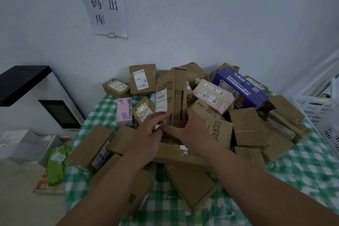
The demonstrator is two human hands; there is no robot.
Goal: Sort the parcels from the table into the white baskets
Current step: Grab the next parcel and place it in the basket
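Observation:
Several cardboard parcels lie heaped on a table with a green checked cloth (pixel 302 167). A tall brown carton (pixel 173 95) with a white label stands upright in the middle of the heap. My left hand (pixel 149 131) grips its lower left side, fingers over the label's bottom edge. My right hand (pixel 189 128) holds its lower right side, thumb across the front. A pink contact-lens box (pixel 124 112), a pale pink box (pixel 213 95) and a purple box (pixel 240 88) lie among the brown ones. A white basket (pixel 319 113) stands at the table's right edge.
A white wall with a paper notice (pixel 106 2) rises behind the table. To the left stands a white machine with a dark screen (pixel 58 113). A green mailer bag (pixel 56 165) lies on the floor at the left, beside grey boxes.

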